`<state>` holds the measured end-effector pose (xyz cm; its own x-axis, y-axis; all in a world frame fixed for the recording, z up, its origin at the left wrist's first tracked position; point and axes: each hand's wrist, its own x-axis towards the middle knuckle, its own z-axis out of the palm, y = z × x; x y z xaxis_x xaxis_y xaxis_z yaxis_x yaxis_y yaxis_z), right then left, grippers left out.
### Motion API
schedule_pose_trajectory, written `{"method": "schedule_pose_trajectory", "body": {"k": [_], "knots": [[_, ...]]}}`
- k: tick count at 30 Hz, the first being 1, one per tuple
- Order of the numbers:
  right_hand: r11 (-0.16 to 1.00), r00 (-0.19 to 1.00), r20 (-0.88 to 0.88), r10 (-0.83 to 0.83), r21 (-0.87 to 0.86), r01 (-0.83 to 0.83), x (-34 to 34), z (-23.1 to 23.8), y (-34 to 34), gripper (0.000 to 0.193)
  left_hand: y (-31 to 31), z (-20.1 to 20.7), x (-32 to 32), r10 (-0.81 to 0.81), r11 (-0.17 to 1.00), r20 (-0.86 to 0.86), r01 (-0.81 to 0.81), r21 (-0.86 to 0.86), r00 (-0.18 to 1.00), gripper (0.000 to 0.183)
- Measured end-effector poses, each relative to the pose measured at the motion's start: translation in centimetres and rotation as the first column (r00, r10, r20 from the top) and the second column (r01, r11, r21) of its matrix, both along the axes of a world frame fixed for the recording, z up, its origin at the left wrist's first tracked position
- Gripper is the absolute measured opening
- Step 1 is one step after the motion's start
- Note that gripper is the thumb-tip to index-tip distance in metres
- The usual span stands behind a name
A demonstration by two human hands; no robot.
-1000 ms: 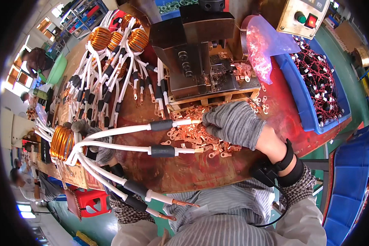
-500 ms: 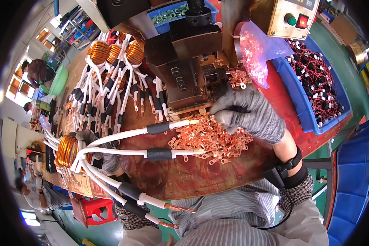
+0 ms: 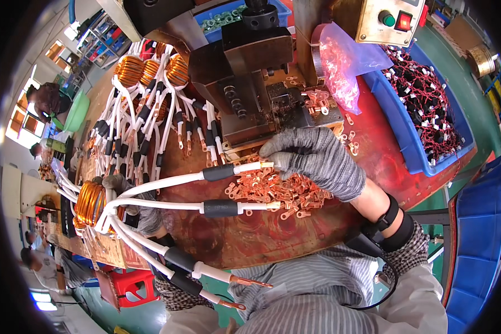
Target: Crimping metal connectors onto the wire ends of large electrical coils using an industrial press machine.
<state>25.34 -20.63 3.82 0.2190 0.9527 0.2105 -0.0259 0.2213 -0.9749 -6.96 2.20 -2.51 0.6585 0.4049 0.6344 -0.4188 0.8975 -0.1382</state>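
My left hand, in a grey glove, is closed around the white leads beside a copper-wound toroidal coil. Two leads reach right, each with a black sleeve and a bare copper end; two more slope toward me, tipped with copper lugs. At the upper lead's bare end is my gloved right hand, thumb and forefinger curled in a pinch. Whatever sits between those fingertips is hidden. Below that hand lies a heap of copper lugs.
A dark metal press stands beyond the heap, with a control box at its right. More coils lie at the far left. On the right are a bag of lugs and a blue bin of wired parts.
My right hand has moved left over the heap, its fingertips now at the upper lead's bare end. Loose lugs right of the press have come into sight. The left hand keeps its hold.
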Motion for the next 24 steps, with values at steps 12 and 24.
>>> {"method": "schedule_pose_trajectory", "body": {"k": [12,24], "knots": [[0.993,0.994,-0.111,0.013,-0.118,-0.026,-0.3,0.4,-0.3,0.019,0.5,-0.2,-0.1,-0.03,0.999,0.026,0.031,-0.026,0.999,0.042],[0.995,0.991,-0.132,-0.003,-0.102,-0.01,0.2,0.2,-0.2,0.019,2.3,-1.3,-0.1,-0.13,0.986,0.123,0.142,-0.089,0.984,0.042]]}}
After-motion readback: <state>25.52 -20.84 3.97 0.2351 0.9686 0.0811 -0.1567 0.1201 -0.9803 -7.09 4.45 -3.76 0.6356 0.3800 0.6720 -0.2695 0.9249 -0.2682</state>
